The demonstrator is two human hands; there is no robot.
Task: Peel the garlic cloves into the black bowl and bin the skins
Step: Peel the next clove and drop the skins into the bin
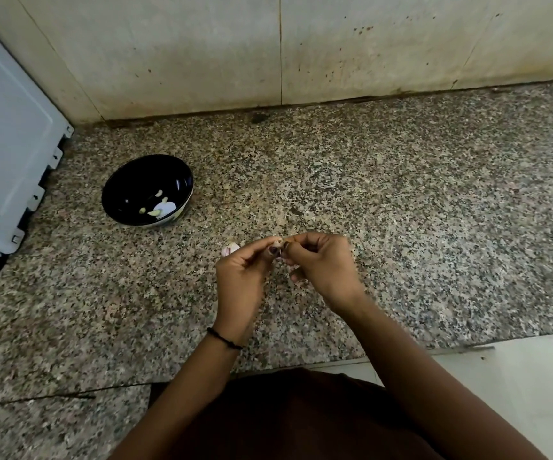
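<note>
My left hand [243, 272] and my right hand [318, 263] meet above the middle of the granite counter [401, 194]. Their fingertips pinch one small garlic clove [279, 243] between them, and most of it is hidden by the fingers. A pale, pinkish piece of garlic [230, 249] lies on the counter just left of my left hand. The black bowl [125, 180] stands to the far left of my hands with several peeled cloves [159, 193] inside.
A white appliance [6, 144] stands at the left edge, close to the bowl. A stained tiled wall [285, 51] closes the back of the counter. A light floor [517, 386] shows past the counter's front edge at lower right.
</note>
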